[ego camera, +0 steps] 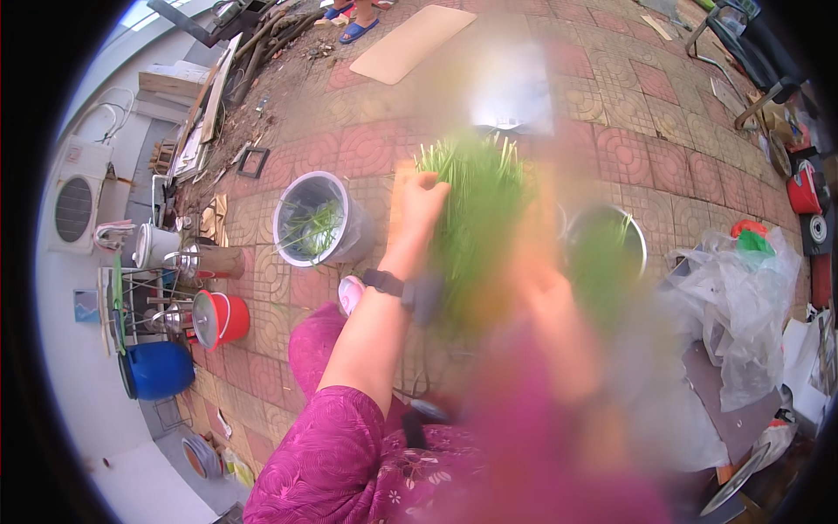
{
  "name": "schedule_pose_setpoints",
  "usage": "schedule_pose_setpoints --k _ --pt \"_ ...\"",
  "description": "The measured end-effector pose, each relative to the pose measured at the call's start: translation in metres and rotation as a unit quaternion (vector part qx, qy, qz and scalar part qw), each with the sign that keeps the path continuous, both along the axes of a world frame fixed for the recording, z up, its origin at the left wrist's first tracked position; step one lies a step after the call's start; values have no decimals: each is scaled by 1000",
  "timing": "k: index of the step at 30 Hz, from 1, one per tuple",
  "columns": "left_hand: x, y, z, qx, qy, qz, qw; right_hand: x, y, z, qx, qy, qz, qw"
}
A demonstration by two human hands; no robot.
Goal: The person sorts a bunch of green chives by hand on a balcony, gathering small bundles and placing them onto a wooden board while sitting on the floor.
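A thick heap of long, thin leafy greens (481,203), like garlic chives, lies before me on an orange-tan board (400,171), pale stem ends pointing away. At the heap's left edge is my left hand (422,196), fingers curled and thumb near the forefinger; whether it pinches any stems is not clear. My right hand (543,288) is at the near right side of the heap, too blurred to show its fingers. Left of the board stands a grey plastic bucket (357,226) with loose green stalks (317,226) inside. To the right, a metal basin (640,242) holds more greens (602,262).
Clear plastic bags (740,295) lie at the right. A red bucket (229,319) and blue barrel (160,370) stand at left. Beyond the heap are a white sheet-like thing (510,98) and a tan board (412,42). Another person's sandalled foot (360,27) is farther off.
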State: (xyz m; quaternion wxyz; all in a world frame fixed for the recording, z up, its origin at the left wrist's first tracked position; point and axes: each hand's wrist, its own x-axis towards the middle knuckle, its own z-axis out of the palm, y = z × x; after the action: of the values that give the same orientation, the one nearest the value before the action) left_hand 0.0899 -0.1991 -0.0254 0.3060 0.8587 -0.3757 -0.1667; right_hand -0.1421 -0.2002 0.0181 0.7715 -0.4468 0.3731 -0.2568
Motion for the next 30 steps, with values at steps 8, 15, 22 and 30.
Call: schedule_pose_setpoints --k 8,15,22,30 --pt "13 61 19 -296 423 62 854 -7 10 -22 -38 15 -4 999" --pt "-22 123 64 -465 478 34 744 0 57 -10 -48 39 5 998" --pt "5 212 102 -556 499 22 665 11 97 -16 -110 65 53 990" --pt "-45 273 105 -449 381 -23 808 41 135 11 -292 36 78 952"
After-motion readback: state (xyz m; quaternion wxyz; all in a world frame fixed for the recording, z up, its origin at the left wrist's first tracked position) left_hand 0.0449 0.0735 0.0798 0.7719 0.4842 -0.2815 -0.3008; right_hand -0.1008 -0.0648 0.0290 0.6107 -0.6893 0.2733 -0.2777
